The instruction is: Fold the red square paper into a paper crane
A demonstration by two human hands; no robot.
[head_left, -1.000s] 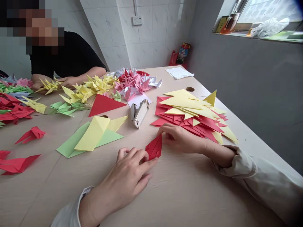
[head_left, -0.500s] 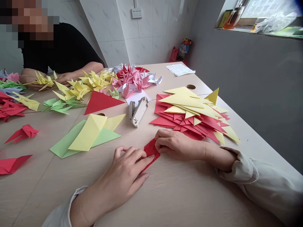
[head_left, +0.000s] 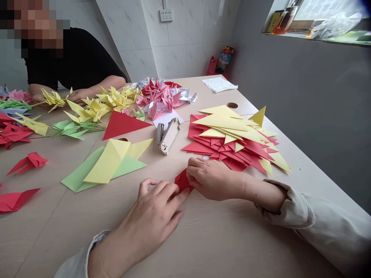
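Note:
A piece of folded red origami paper (head_left: pixel 181 180) lies on the table in front of me, partly covered by both hands. My left hand (head_left: pixel 156 210) holds it down from the left with bent fingertips, its thumb resting apart on the table. On the paper's right end my right hand (head_left: pixel 207 177) is closed, thumb and fingers pinching the fold. Just beyond my right hand lies a pile of red and yellow folded paper sheets (head_left: pixel 228 135). A grey stapler (head_left: pixel 169 136) rests on its side behind the paper.
Green paper (head_left: pixel 127 166) and yellow paper (head_left: pixel 108 162) overlap at left, near a red paper triangle (head_left: pixel 123 125). Paper cranes in yellow (head_left: pixel 116 99), pink (head_left: pixel 166 98) and red (head_left: pixel 30 161) cover the far and left table. Across sits a person in black (head_left: pixel 87 54), hands among yellow cranes.
My right hand has shifted slightly left and covers more of the red paper. My left hand has barely moved. The whole view has drifted a little.

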